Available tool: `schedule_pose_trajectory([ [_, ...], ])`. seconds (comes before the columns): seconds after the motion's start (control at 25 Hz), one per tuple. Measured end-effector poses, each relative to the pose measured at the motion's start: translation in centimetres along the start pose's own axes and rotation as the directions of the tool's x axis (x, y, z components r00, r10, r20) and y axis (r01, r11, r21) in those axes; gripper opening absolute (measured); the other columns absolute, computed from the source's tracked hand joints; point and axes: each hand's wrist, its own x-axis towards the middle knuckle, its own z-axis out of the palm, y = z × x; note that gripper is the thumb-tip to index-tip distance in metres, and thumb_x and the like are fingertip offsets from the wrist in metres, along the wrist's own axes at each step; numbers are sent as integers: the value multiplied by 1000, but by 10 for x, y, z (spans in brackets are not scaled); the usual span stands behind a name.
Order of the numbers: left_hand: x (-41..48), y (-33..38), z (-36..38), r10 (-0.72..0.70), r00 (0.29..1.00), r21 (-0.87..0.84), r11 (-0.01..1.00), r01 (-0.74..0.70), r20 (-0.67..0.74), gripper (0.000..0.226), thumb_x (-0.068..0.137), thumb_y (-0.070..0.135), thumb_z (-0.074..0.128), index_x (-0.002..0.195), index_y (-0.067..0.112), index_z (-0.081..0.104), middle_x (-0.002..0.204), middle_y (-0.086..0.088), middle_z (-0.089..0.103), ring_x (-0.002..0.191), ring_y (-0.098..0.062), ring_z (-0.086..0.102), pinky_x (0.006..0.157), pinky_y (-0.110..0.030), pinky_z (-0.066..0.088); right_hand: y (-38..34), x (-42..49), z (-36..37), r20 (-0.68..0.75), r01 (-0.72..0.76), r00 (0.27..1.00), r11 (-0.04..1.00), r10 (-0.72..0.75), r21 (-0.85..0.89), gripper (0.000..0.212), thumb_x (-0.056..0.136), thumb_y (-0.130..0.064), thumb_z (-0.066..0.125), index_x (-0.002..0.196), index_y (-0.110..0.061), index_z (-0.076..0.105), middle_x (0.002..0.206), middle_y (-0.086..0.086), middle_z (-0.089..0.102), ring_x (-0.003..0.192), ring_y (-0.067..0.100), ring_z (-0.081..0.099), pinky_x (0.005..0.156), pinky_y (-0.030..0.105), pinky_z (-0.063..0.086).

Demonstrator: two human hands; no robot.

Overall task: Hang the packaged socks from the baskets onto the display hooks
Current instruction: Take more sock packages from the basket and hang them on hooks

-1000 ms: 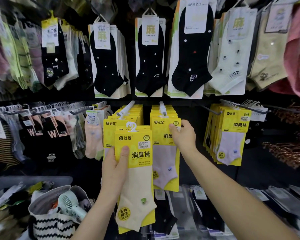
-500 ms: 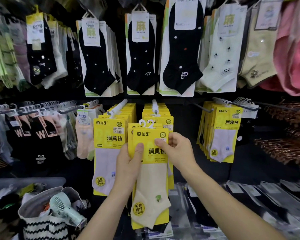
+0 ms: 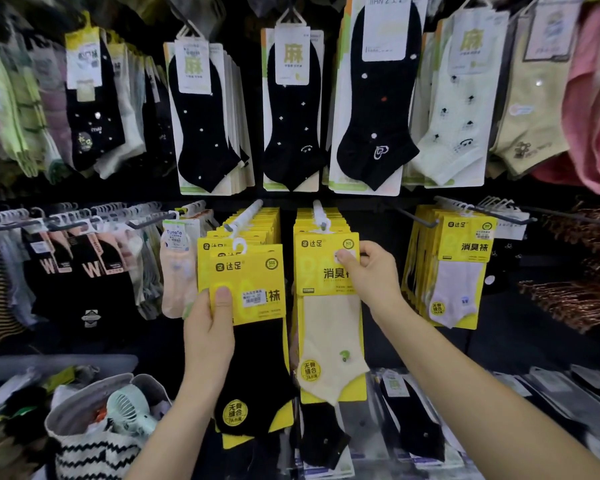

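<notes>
My left hand grips a yellow-carded pack of black socks by its left edge, thumb on the card front, just below the left white display hook. My right hand pinches the top right of a yellow-carded pack of cream socks, whose hanger sits at the tip of the right white display hook. Both hooks carry stacks of the same yellow packs behind.
Black and pale sock packs hang in the row above. More yellow packs hang at right, dark socks on a rail at left. A striped bag with a mint hand fan sits lower left.
The cream pack went from both hands to the right hook, held by my right hand alone. My left hand moved left and now holds a black sock pack.
</notes>
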Motion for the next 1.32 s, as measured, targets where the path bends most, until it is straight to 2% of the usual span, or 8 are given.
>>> schedule_pose_trajectory([
  [0.08, -4, 5, -4, 10, 1000, 6, 1000, -10, 13, 25, 100, 16, 38, 87, 31, 54, 82, 45, 58, 74, 22, 56, 59, 0, 42, 2, 5, 9, -17, 1, 1000, 998, -2, -70, 10, 88, -28, 63, 80, -25, 58, 84, -3, 70, 81, 15, 68, 71, 35, 57],
  [0.2, -7, -2, 0, -56, 998, -6, 998, 56, 5, 22, 98, 23, 40, 83, 21, 56, 78, 11, 65, 67, 11, 59, 55, -4, 42, 6, 10, 17, -67, -13, 998, 994, 6, -106, 11, 88, -29, 63, 80, -26, 56, 86, -2, 69, 84, 16, 66, 75, 38, 56],
  [0.52, -17, -7, 35, -169, 981, -73, 982, 176, 98, 23, 97, 26, 44, 91, 9, 58, 90, -3, 67, 82, -15, 61, 71, -29, 50, 12, -24, -1, -82, 11, 997, 1000, -10, 5, 31, 81, -44, 66, 96, -20, 53, 90, -4, 58, 78, 6, 54, 68, 19, 44],
  [0.64, -22, 2, 50, -148, 980, -93, 983, 161, 129, 12, 94, 25, 51, 87, 19, 60, 87, 6, 67, 79, -5, 63, 64, -17, 50, 9, -43, -2, 134, 13, 991, 999, -20, 49, 21, 78, -38, 71, 89, -24, 59, 88, -6, 65, 78, 7, 60, 70, 23, 50],
  [0.72, -25, 5, 55, -153, 978, -116, 979, 170, 141, 6, 92, 25, 55, 90, 28, 60, 89, 12, 67, 80, 2, 64, 64, -12, 50, 8, -45, -5, 146, -1, 989, 994, -15, 107, 8, 82, -27, 70, 87, -26, 64, 87, -8, 72, 81, 8, 68, 69, 23, 55],
  [0.84, -23, 1, 51, -137, 987, -105, 984, 145, 81, 16, 95, 26, 48, 89, 16, 59, 82, 8, 62, 73, 0, 57, 60, -12, 42, 9, -39, -14, 97, -70, 994, 971, 49, 229, 6, 88, -17, 63, 89, -22, 65, 78, -10, 73, 74, 4, 70, 58, 16, 53],
  [1.08, -9, -11, 18, -89, 994, -5, 996, 89, -69, 23, 98, 21, 44, 82, 9, 55, 75, 6, 58, 60, 10, 50, 52, -6, 38, -5, -7, -17, -43, -39, 998, 993, 44, 109, 9, 91, -20, 60, 84, -27, 59, 83, -5, 70, 76, 7, 68, 69, 28, 56],
  [1.32, -10, -16, 2, -77, 997, 30, 997, 78, -28, 22, 96, 22, 47, 81, 14, 60, 76, 7, 61, 61, 11, 53, 54, -5, 39, -10, 5, 11, -22, 5, 1000, 999, -6, -44, 9, 90, -26, 60, 89, -17, 62, 89, 6, 72, 84, 23, 70, 74, 43, 58],
])
